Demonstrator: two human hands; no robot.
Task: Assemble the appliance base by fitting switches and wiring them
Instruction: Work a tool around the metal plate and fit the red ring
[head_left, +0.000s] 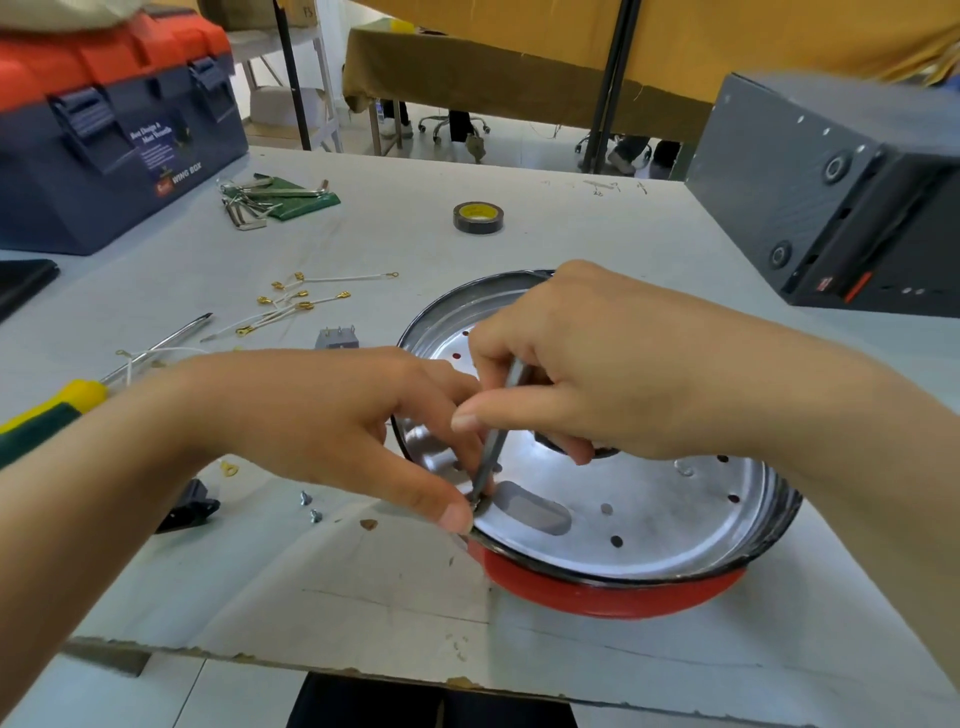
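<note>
my right hand (582, 364) fingers grip a thin screwdriver (493, 447), tip down at near-left rim of the appliance base (649, 525) on the counter (363, 571). left hand (332, 415) fingers pinch a small screw (475, 503) there. wires (306, 301) lie far left.

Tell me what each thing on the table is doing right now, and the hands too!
Right hand: grips a thin screwdriver, tip down at the pan's rim.
Left hand: pinches a small screw at that tip.
Appliance base: open side up, tilted.
Toolbox: closed, latched.
Tape roll: lying flat.
Yellow screwdriver: lying unused.
White wires: loose.
Two screws: loose.
</note>
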